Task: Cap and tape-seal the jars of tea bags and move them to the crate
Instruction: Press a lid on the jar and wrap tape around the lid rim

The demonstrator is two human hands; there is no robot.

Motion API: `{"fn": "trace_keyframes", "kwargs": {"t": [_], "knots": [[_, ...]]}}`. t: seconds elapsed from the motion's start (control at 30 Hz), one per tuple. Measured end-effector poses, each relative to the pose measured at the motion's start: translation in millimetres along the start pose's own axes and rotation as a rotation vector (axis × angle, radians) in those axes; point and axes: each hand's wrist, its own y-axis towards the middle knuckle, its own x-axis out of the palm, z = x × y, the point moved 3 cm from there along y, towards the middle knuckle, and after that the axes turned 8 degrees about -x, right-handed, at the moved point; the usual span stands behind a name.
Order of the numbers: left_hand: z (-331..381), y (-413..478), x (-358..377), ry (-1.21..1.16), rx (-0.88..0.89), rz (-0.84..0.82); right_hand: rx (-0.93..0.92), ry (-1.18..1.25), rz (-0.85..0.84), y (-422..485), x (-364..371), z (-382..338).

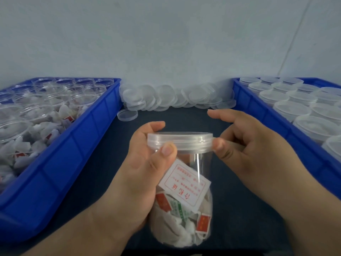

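You have two blue crates here: the left crate has more than ten open jars, the right crate more than ten capped jars. One more jar has one lid on. The loose lids overlap too much to count

- The scene is lit evenly by soft, diffuse light, and no single source can be made out.
- The pale wall is rendered flat and greyish.
- Shadows are kept faint on the dark table.
- A thin vertical streak of glare is caught on the clear jar, and dull highlights are seen on its ribbed lid.
- Slight softness is spread throughout, so the print on the card cannot be read.
- The loose lids at the back are rendered hazy.
- Wide-angle distortion is shown at the edges, where the left blue crate and the right blue crate are splayed outward.
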Motion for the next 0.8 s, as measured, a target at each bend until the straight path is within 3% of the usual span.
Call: {"fn": "trace_keyframes", "kwargs": {"t": [0.13, 0.23, 0.4, 0.53, 0.8], "knots": [[5.5, 2.4, 1.4, 0.100, 0.051, -0.065, 0.000, 0.005, -0.014, -1.4, 0.0, -1.7], [1.4, 7.3, -7.7, 0.100, -0.044, -0.014, -0.006, -0.023, 0.004, -5.1, -2.3, -6.3], [-7.6, 9.2, -10.2, 0.172, -0.110, -0.072, -0.001, -0.158, -0.032, -9.1, -2.4, -15.8], [-6.2, 7.7, -5.7, 0.159, -0.086, -0.003, -0.045, -0.234, -0.017, -10.4, -4.9, -27.1], [0.2, 0.2, -2.9, -0.030, -0.193, -0.017, -0.077, 0.055, 0.011, -6.5, -30.5, -13.6]]}}
